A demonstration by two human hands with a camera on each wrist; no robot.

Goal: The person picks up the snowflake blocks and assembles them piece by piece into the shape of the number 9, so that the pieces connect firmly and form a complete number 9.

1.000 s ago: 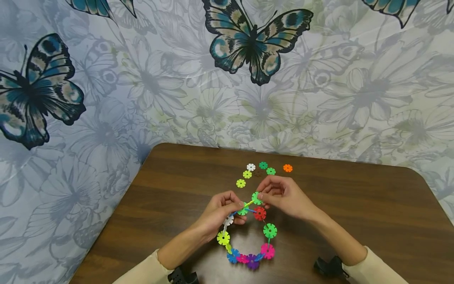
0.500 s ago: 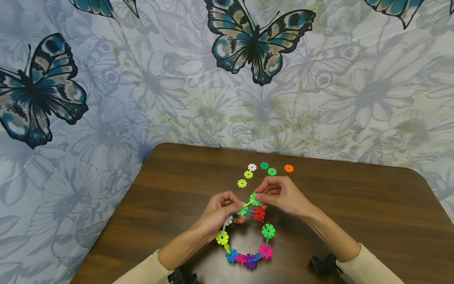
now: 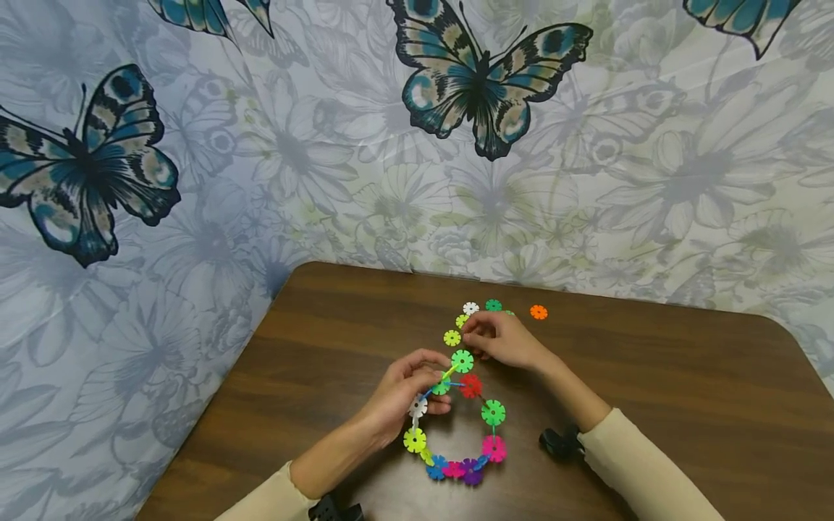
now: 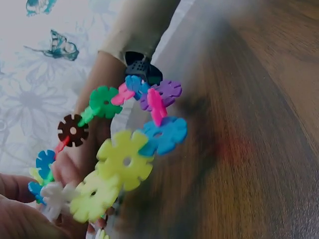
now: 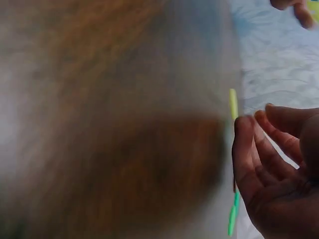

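Observation:
My left hand [image 3: 397,394] pinches a ring of interlocking notched plastic discs [image 3: 494,413] by a green disc near its top. Discs of several colours make up the ring: white, yellow, blue, pink, purple, green and red. From the pinched part a yellow disc, seen edge-on, leads up to a green end disc [image 3: 462,361]. In the left wrist view, the ring's yellow discs [image 4: 124,160] hang beside the fingers. Above the ring, my right hand [image 3: 504,339] hovers with bent fingers by a loose yellow disc [image 3: 452,338]; its thumb and fingertips stand apart in the right wrist view.
Loose discs lie on the brown table [image 3: 651,376] beyond the right hand: a white disc [image 3: 470,309], a green disc [image 3: 493,305] and an orange disc [image 3: 538,312]. The hand partly covers others. A butterfly-patterned cloth [image 3: 293,181] hangs behind the table.
My right hand has let go of the green end disc and moved up to the loose discs. The left hand still holds the ring at about the same spot.

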